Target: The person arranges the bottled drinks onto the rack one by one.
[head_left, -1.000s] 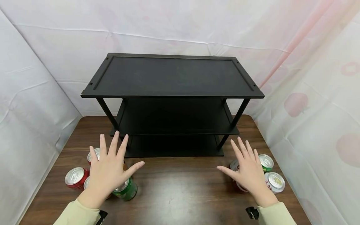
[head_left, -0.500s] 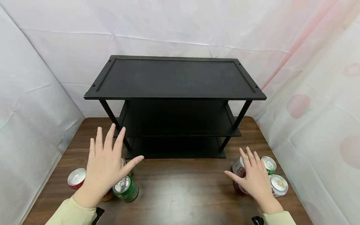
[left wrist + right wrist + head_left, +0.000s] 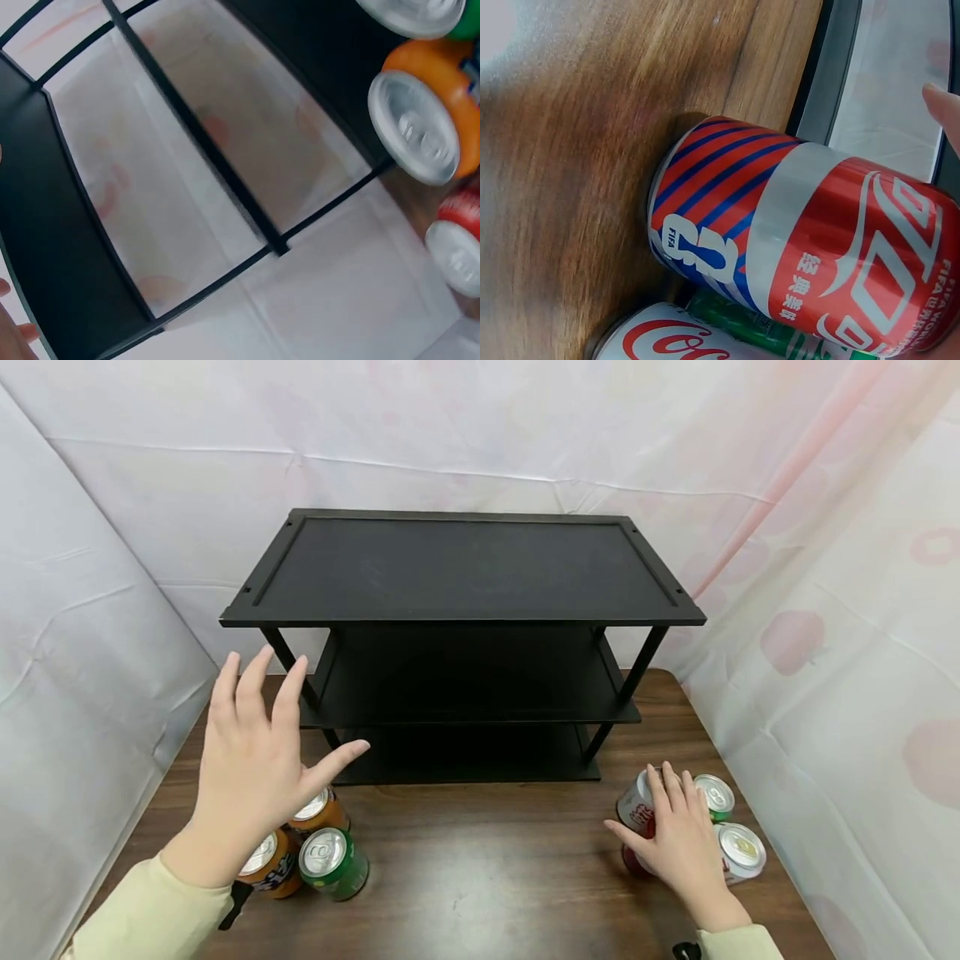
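Observation:
My left hand [image 3: 251,760] is raised in the air at the left, fingers apart and thumb out, holding nothing. Below it are two orange soda cans [image 3: 322,812] and a green soda can [image 3: 337,865]. A red can [image 3: 463,214] shows in the left wrist view, hidden behind my arm in the head view. My right hand [image 3: 684,847] is spread low over the right-hand cans, fingers extended. Its thumb overlaps a red soda can [image 3: 817,232] with a striped base. Around that hand stand a silver can [image 3: 636,806], a green-sided can [image 3: 716,797] and a white Coke can [image 3: 741,850].
A black three-tier shelf [image 3: 465,568] stands at the back of the wooden table [image 3: 465,860]. Its middle board [image 3: 465,672] and bottom board [image 3: 465,756] show beneath the top. Patterned white cloth [image 3: 480,435] hangs behind and on both sides.
My left hand has risen and moved left, revealing the orange cans and covering the red ones. My right hand has shifted slightly right and lower over its cans.

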`<state>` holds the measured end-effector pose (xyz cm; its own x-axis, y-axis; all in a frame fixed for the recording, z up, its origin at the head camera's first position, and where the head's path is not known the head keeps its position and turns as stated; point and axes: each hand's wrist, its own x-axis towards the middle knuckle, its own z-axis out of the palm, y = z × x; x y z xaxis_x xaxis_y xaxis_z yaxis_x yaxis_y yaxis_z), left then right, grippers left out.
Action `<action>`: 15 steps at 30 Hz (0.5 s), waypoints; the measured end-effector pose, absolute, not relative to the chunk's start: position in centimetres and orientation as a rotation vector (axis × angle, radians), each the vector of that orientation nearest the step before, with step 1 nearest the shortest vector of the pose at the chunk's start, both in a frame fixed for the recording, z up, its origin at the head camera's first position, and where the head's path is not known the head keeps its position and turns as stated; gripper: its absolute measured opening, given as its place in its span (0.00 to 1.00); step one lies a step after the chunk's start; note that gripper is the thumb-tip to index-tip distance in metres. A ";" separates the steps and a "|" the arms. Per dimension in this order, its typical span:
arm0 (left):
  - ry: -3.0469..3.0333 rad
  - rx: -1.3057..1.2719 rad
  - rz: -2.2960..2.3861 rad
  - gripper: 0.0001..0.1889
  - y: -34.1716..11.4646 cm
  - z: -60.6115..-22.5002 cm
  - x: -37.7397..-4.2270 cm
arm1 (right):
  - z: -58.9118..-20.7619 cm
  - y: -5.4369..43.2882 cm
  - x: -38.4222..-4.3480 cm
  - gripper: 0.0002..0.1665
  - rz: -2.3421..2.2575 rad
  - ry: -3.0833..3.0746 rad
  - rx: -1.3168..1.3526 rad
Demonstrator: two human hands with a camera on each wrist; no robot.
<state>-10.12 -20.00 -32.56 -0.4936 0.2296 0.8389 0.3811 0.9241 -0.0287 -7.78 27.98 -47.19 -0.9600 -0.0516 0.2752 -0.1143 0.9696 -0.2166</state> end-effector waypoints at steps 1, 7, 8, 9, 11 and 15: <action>-2.093 -0.436 -0.191 0.51 -20.1 -32.4 -10.3 | -47.3 28.0 -7.8 0.63 0.336 -2.849 0.119; -2.067 -0.432 -0.182 0.51 -20.5 -31.4 -11.2 | -47.6 28.0 -7.7 0.58 0.325 -2.837 0.115; -2.068 -0.433 -0.182 0.51 -20.6 -31.2 -11.3 | -47.6 28.0 -7.6 0.57 0.326 -2.832 0.119; -2.069 -0.434 -0.183 0.51 -20.6 -31.1 -11.4 | -47.7 28.0 -7.6 0.56 0.326 -2.826 0.124; -2.071 -0.436 -0.178 0.51 -20.8 -30.7 -11.7 | -47.7 28.0 -7.5 0.53 0.335 -2.809 0.134; -2.046 -0.451 -0.187 0.51 -21.1 -30.2 -12.4 | -47.8 28.1 -7.2 0.50 0.351 -2.759 0.163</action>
